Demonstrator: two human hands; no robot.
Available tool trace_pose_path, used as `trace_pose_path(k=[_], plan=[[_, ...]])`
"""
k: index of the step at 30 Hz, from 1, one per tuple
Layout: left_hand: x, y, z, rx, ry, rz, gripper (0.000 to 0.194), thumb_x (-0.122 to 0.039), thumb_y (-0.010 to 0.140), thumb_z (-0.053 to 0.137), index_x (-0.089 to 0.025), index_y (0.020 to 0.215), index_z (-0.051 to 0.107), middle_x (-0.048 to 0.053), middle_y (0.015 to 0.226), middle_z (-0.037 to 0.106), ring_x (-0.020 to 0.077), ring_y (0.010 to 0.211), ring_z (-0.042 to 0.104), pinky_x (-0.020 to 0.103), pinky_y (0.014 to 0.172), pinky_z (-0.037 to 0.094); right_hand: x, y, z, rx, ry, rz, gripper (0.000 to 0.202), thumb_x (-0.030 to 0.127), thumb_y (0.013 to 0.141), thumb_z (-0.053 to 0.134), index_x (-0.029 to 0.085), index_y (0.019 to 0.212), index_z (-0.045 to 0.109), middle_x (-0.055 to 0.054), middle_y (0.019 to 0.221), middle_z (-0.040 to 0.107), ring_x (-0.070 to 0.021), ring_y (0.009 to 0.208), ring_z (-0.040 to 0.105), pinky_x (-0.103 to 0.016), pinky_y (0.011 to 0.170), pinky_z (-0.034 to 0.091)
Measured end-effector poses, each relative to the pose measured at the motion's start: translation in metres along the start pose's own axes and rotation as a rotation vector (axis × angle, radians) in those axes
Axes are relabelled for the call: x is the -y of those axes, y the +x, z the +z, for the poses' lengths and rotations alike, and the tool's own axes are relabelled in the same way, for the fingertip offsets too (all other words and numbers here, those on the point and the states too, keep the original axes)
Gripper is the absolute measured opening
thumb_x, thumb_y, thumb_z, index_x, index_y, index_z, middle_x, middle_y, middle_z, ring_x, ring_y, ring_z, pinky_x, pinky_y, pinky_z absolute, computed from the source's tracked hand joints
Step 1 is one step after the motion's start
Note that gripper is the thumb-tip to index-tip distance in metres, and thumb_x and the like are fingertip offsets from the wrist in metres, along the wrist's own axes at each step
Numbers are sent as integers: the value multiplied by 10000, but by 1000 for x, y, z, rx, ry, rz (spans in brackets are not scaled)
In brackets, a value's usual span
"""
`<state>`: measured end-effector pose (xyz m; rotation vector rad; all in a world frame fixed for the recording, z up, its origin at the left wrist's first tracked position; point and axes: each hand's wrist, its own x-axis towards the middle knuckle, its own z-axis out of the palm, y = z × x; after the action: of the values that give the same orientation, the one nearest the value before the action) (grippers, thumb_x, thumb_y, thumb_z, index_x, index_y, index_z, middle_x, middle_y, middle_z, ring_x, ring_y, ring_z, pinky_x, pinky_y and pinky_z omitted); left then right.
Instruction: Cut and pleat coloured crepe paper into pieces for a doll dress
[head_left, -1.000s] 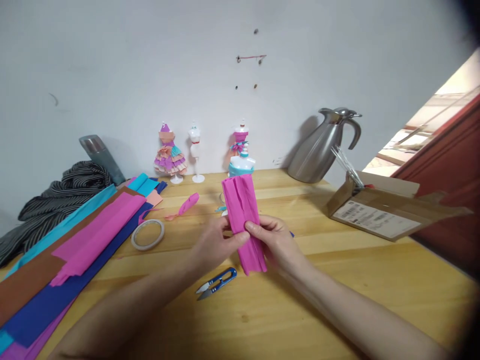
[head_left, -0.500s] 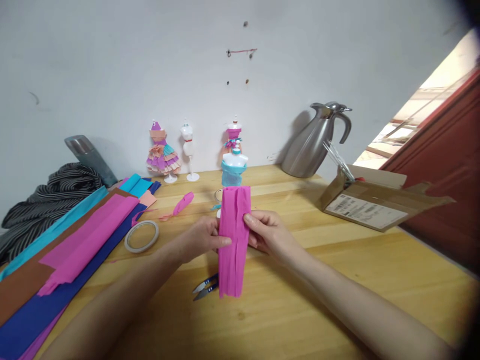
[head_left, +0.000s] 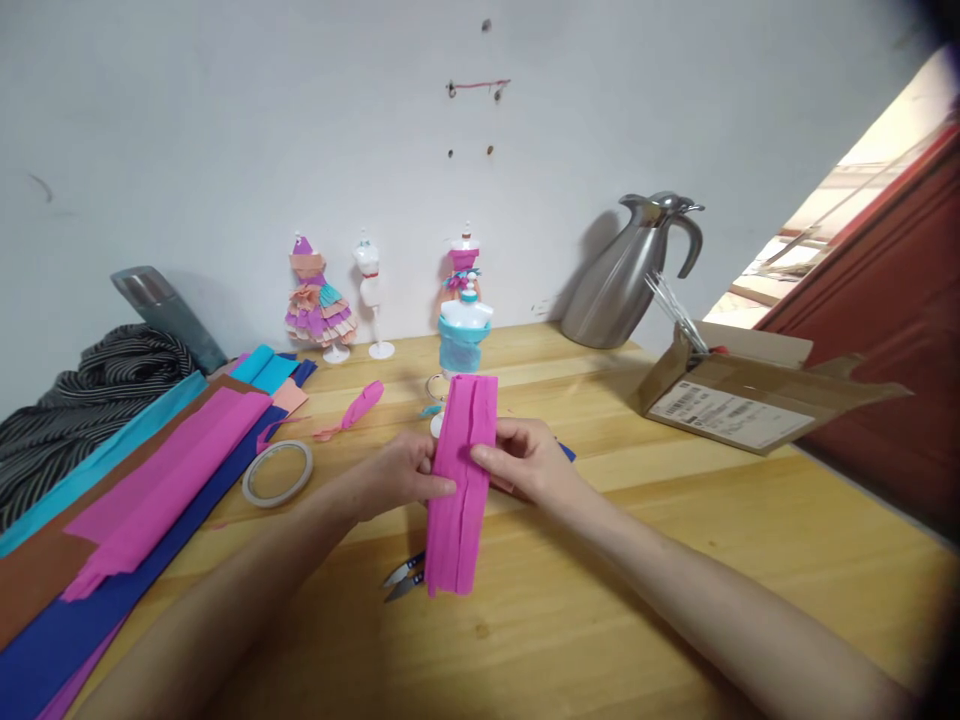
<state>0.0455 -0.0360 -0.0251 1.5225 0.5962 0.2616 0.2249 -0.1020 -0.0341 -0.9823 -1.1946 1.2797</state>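
Observation:
A long pleated strip of pink crepe paper (head_left: 457, 530) is held upright over the wooden table. My left hand (head_left: 409, 475) pinches its left edge, thumb in front and fingers behind. On the other side my right hand (head_left: 525, 458) grips the right edge, its thumb lying on the front folds. Partly covered by the strip's lower left edge are small scissors or snips (head_left: 403, 578) with open blades. Behind the paper stands a small mannequin (head_left: 460, 345) wrapped in light blue.
Stacked coloured paper (head_left: 172, 470) and a tape roll (head_left: 277, 474) lie left. Dressed mannequins (head_left: 322, 300) stand by the wall, with a bare white one (head_left: 370, 285). A steel jug (head_left: 619, 285) and open cardboard box (head_left: 735, 400) are on the right.
The pink strip now leans slightly, its lower end shifted left. My right thumb has moved left across its front. The camera view has shifted a little.

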Motion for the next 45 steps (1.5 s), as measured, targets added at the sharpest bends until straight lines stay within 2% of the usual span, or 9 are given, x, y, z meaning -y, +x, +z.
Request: trace_pose_path(k=[4, 7, 11, 15, 22, 26, 30, 40, 45], plan=[[3, 1, 0, 54, -21, -32, 340, -357, 674, 745, -108, 899, 690, 57, 800, 675, 160, 733, 587, 276, 704, 440, -10, 4, 1, -115, -11, 14, 325, 458, 627, 770, 155, 688, 671, 22, 529, 551, -87, 456, 423, -230, 447, 340], [9, 4, 5, -32, -108, -60, 416, -415, 680, 738, -106, 957, 706, 89, 883, 695, 190, 804, 603, 296, 744, 433, -16, 5, 0, -131, -24, 51, 331, 452, 645, 753, 140, 643, 641, 60, 437, 459, -40, 372, 268, -204, 382, 190], [23, 10, 17, -113, -310, -138, 398, -394, 642, 768, -80, 879, 710, 98, 818, 699, 191, 735, 611, 314, 732, 437, -16, 11, -10, -114, 29, 112, 333, 449, 624, 754, 142, 666, 632, 58, 447, 472, -44, 374, 297, -204, 393, 214], [35, 12, 29, -78, -456, -259, 351, -330, 598, 795, -57, 791, 686, 85, 724, 684, 174, 649, 596, 315, 687, 435, -11, 26, -38, -287, -224, 74, 310, 444, 626, 694, 155, 600, 583, 40, 478, 482, -59, 408, 352, -214, 408, 252], [35, 23, 35, -55, -442, -365, 319, -281, 572, 808, -63, 750, 656, 57, 641, 661, 145, 595, 573, 290, 643, 417, -11, 43, -88, -306, -526, 147, 170, 320, 682, 573, 153, 648, 574, 16, 544, 559, -56, 385, 344, -215, 398, 250], [32, 34, 34, -64, -433, -384, 317, -226, 566, 811, -64, 781, 643, 51, 652, 663, 147, 605, 581, 289, 649, 425, -13, 42, -103, -210, -737, 209, 45, 139, 640, 608, 146, 596, 611, 26, 466, 557, -83, 413, 456, -209, 454, 324], [29, 40, 34, -58, -446, -403, 347, -248, 556, 823, -74, 788, 632, 50, 648, 661, 152, 610, 588, 290, 652, 436, -8, 40, -109, -94, -888, 305, 141, 37, 633, 567, 137, 588, 657, 27, 387, 541, -107, 390, 516, -209, 478, 366], [22, 49, 41, -82, -474, -431, 382, -224, 509, 824, -61, 809, 651, 66, 652, 667, 169, 612, 598, 310, 675, 451, 2, 40, -107, -73, -863, 179, 123, 132, 756, 532, 124, 724, 651, 3, 557, 616, -90, 477, 546, -184, 490, 397], [27, 53, 45, -131, -475, -443, 403, -185, 506, 820, -46, 851, 664, 76, 693, 678, 183, 648, 609, 327, 715, 455, 0, 38, -95, 166, -649, 141, 252, 196, 794, 499, 88, 923, 686, -23, 658, 649, -91, 500, 538, -196, 475, 411]])
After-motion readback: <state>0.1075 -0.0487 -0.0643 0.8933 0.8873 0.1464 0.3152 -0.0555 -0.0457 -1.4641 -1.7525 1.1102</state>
